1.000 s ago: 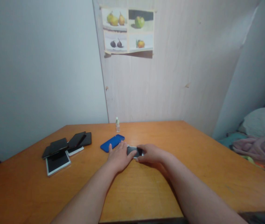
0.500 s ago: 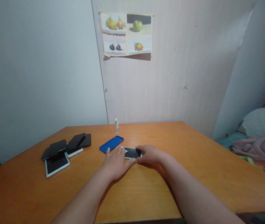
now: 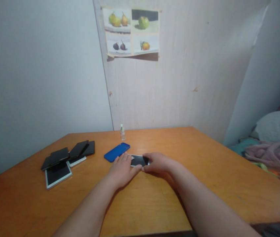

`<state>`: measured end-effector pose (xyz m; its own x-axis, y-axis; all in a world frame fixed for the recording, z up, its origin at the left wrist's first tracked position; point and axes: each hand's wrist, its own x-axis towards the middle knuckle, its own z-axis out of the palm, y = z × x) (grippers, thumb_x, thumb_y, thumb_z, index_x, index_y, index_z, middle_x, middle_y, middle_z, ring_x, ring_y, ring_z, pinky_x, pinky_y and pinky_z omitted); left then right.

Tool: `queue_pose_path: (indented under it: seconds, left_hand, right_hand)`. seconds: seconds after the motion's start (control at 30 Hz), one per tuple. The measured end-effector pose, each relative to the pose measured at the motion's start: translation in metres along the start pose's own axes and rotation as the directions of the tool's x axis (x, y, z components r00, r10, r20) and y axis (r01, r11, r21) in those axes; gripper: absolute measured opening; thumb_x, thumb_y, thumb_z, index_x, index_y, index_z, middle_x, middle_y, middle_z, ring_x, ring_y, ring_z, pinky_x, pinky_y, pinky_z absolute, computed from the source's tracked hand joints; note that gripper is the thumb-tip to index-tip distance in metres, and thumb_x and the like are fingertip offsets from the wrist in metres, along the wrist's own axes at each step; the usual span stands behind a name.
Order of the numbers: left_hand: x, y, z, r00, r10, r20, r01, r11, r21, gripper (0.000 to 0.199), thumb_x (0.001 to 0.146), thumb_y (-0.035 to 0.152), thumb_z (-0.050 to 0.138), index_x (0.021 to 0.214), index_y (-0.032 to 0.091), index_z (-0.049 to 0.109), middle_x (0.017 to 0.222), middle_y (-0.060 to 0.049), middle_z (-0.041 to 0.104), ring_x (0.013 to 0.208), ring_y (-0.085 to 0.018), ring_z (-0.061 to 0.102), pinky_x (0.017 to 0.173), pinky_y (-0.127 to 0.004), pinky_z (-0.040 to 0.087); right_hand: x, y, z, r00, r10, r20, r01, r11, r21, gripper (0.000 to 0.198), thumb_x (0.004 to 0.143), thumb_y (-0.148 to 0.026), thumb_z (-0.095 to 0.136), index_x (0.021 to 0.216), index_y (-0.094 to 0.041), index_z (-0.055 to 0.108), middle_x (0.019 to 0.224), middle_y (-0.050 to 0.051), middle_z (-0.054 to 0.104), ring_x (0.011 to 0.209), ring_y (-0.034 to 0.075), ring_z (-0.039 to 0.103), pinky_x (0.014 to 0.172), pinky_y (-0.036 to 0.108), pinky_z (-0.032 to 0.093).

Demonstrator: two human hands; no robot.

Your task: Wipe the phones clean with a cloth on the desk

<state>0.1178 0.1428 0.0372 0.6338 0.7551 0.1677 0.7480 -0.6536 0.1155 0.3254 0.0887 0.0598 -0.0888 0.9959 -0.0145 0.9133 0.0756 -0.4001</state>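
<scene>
A smartphone with a dark screen and a white frame lies face up on the wooden table. My right hand grips its right end between thumb and fingers. Over the left end is my left hand, its fingers reaching across and its thumb along the near edge. A small white piece, like tissue or cloth, pokes out under the left fingertips, pressed on the screen; most of it is hidden. Just beyond the left fingers lies a blue phone case, its open side up.
A small clear bottle stands near the back of the table. On the left lie several dark cases or tablets and a white-framed tablet, overlapping. A fruit picture poster hangs on the wall. Bedding is at right.
The fingers of my left hand have shifted slightly over the phone's left end. My right hand keeps its grip on the phone. The whole view has moved a little.
</scene>
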Motion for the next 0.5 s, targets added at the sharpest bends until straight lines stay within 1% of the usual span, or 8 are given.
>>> queue_pose_path:
  seconds: [0.13, 0.27, 0.4, 0.5]
  left_hand:
    - [0.011, -0.005, 0.007, 1.000, 0.012, 0.005, -0.012, 0.999, -0.046, 0.082, 0.091, 0.072, 0.033, 0.143, 0.010, 0.043, 0.157, -0.023, 0.035, 0.148, -0.034, 0.028, 0.118, -0.046, 0.026]
    - [0.014, -0.006, 0.009, 1.000, 0.008, -0.016, -0.009, 0.998, -0.059, 0.082, 0.090, 0.073, 0.036, 0.142, 0.009, 0.042, 0.158, -0.024, 0.033, 0.149, -0.034, 0.028, 0.119, -0.045, 0.026]
    - [0.010, -0.004, 0.010, 0.999, 0.031, -0.037, -0.033, 0.999, -0.043, 0.083, 0.090, 0.073, 0.036, 0.141, 0.008, 0.044, 0.155, -0.024, 0.038, 0.147, -0.034, 0.031, 0.119, -0.044, 0.025]
    - [0.003, 0.004, 0.008, 0.993, 0.103, -0.062, -0.106, 0.994, -0.038, 0.079, 0.091, 0.073, 0.034, 0.140, 0.012, 0.048, 0.153, -0.020, 0.043, 0.145, -0.034, 0.035, 0.120, -0.047, 0.025]
  right_hand:
    - [-0.001, -0.001, 0.000, 1.000, 0.007, -0.004, -0.007, 1.000, 0.007, 0.055, 0.070, -0.056, 0.071, 0.113, -0.023, 0.070, 0.101, 0.007, 0.074, 0.082, 0.022, 0.065, 0.061, 0.025, 0.039]
    - [-0.002, -0.001, -0.001, 1.000, 0.013, 0.001, -0.013, 1.000, 0.000, 0.051, 0.071, -0.055, 0.071, 0.111, -0.023, 0.071, 0.098, 0.006, 0.074, 0.081, 0.022, 0.065, 0.058, 0.025, 0.038]
    - [-0.001, -0.001, 0.000, 1.000, 0.005, -0.004, -0.005, 1.000, -0.010, 0.051, 0.071, -0.054, 0.071, 0.111, -0.023, 0.070, 0.097, 0.005, 0.074, 0.079, 0.021, 0.065, 0.058, 0.025, 0.036]
    - [-0.001, -0.001, 0.000, 1.000, 0.006, -0.001, -0.006, 1.000, -0.013, 0.048, 0.071, -0.053, 0.070, 0.109, -0.023, 0.071, 0.098, 0.006, 0.074, 0.080, 0.022, 0.065, 0.059, 0.025, 0.037]
